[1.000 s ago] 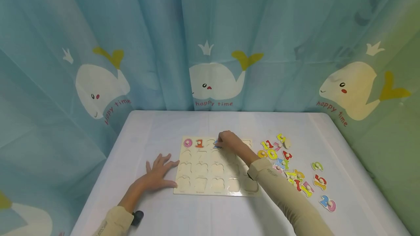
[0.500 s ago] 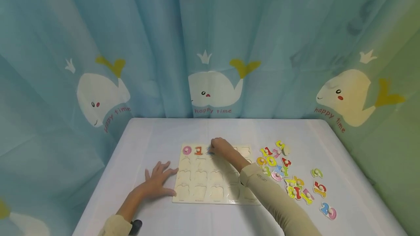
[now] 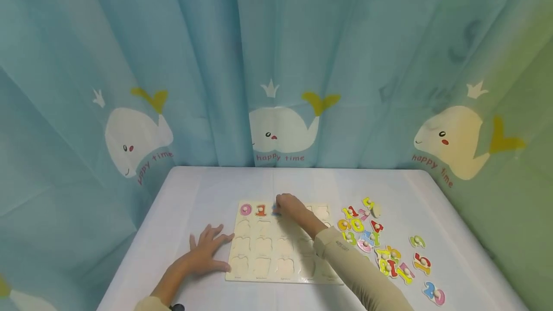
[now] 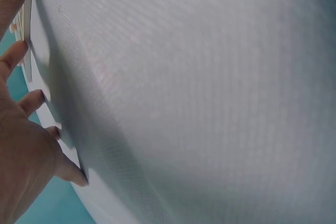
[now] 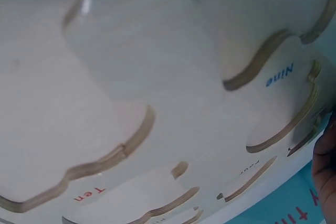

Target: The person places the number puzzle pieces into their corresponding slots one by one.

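A pale wooden number puzzle board (image 3: pixel 253 253) lies on the white table. A pink 0 (image 3: pixel 246 209) and a red 1 (image 3: pixel 260 210) sit in its top row. Just right of them, my right hand (image 3: pixel 294 209) pinches a blue number piece (image 3: pixel 275 211), apparently a 2, at the third top-row recess; the fingers hide most of it. In the right wrist view, only the edge of this hand (image 5: pixel 325 166) shows beside recesses labelled Nine and Ten. My left hand (image 3: pixel 203 254) rests with spread fingers at the board's left edge, thumb and a fingertip touching it.
Several loose number pieces (image 3: pixel 357 225) are heaped right of the board, some overlapping. Farther right lie a green piece (image 3: pixel 417 241), a red-and-orange 15 (image 3: pixel 422 264) and a blue-and-pink piece (image 3: pixel 434 293). A blue whale-print curtain (image 3: pixel 207 85) hangs behind the table.
My right hand has shifted left along the top row with the blue piece, to the recess beside the red 1. The head view has tilted up; my left hand stays at the board's edge.
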Motion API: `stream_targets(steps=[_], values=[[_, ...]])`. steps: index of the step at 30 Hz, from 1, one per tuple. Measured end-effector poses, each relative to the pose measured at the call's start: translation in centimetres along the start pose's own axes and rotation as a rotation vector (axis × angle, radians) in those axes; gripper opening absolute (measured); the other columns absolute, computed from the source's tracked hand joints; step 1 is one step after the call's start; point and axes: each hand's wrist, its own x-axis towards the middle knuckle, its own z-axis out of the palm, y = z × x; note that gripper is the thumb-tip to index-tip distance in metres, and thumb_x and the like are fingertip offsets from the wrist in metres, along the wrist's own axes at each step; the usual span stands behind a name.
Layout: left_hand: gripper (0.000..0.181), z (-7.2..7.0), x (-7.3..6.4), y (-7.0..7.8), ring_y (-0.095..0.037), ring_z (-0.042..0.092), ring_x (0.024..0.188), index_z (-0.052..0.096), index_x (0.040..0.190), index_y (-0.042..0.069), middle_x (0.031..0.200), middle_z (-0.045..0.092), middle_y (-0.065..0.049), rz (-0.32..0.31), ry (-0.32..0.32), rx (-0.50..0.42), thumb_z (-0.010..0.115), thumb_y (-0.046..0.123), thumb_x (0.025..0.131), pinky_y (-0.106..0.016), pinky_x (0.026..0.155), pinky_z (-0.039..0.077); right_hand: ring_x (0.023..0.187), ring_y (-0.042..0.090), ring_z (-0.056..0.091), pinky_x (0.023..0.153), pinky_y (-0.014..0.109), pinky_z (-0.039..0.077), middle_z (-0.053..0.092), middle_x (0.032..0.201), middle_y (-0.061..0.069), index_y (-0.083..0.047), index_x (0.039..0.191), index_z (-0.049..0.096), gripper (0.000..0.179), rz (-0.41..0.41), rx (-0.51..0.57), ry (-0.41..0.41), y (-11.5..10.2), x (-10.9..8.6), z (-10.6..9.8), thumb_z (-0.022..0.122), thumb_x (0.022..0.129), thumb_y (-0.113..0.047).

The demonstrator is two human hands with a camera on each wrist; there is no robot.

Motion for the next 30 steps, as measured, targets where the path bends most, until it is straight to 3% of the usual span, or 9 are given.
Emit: stream_targets(steps=[9,14,19,25,30], values=[[0.083,0.2,-0.4,0.2,-0.054,0.006,0.133,0.051,0.135,0.012,0.146,0.028,-0.026,0.009,-0.003,-0.045,0.076,0.053,0.068,-0.078,0.089,-0.009,0.067,0.013,0.050,0.063,0.026,0.046,0.055,0.076,-0.001,-0.006,0.085,0.058,0.015,-0.027,0.081,-0.003,0.5,-0.7,0.8,0.069,0.086,-0.015],[0.083,-0.1,-0.4,0.3,-0.055,0.007,0.132,0.050,0.135,0.010,0.145,0.027,-0.026,0.015,-0.004,-0.037,0.077,0.051,0.068,-0.079,0.088,-0.008,0.069,0.014,0.053,0.065,0.027,0.047,0.056,0.077,0.000,-0.005,0.085,0.059,0.010,-0.091,0.025,0.034,0.5,-0.6,0.5,0.067,0.087,-0.012],[0.084,0.0,-0.4,0.3,-0.055,0.006,0.133,0.049,0.136,0.011,0.146,0.027,-0.026,0.003,-0.019,-0.036,0.076,0.052,0.068,-0.079,0.088,-0.008,0.063,0.014,0.049,0.060,0.026,0.046,0.052,0.072,0.001,-0.005,0.078,0.055,0.016,-0.166,-0.062,0.048,0.2,-0.8,0.3,0.067,0.087,-0.010],[0.084,-0.1,-0.1,0.3,-0.053,0.006,0.134,0.050,0.136,0.012,0.146,0.028,-0.024,-0.013,0.001,-0.037,0.075,0.054,0.068,-0.077,0.090,-0.007,0.075,0.016,0.057,0.069,0.027,0.048,0.060,0.082,0.003,-0.004,0.088,0.061,0.017,-0.035,0.095,-0.004,0.4,-0.5,0.3,0.071,0.084,-0.017],[0.084,0.0,-0.1,0.3,-0.053,0.006,0.134,0.050,0.136,0.012,0.146,0.028,-0.025,-0.013,0.004,-0.031,0.076,0.053,0.067,-0.077,0.091,-0.008,0.079,0.022,0.060,0.071,0.032,0.050,0.063,0.085,0.007,0.000,0.089,0.061,0.016,0.032,0.191,-0.034,-0.1,-0.6,-0.2,0.071,0.084,-0.012]])
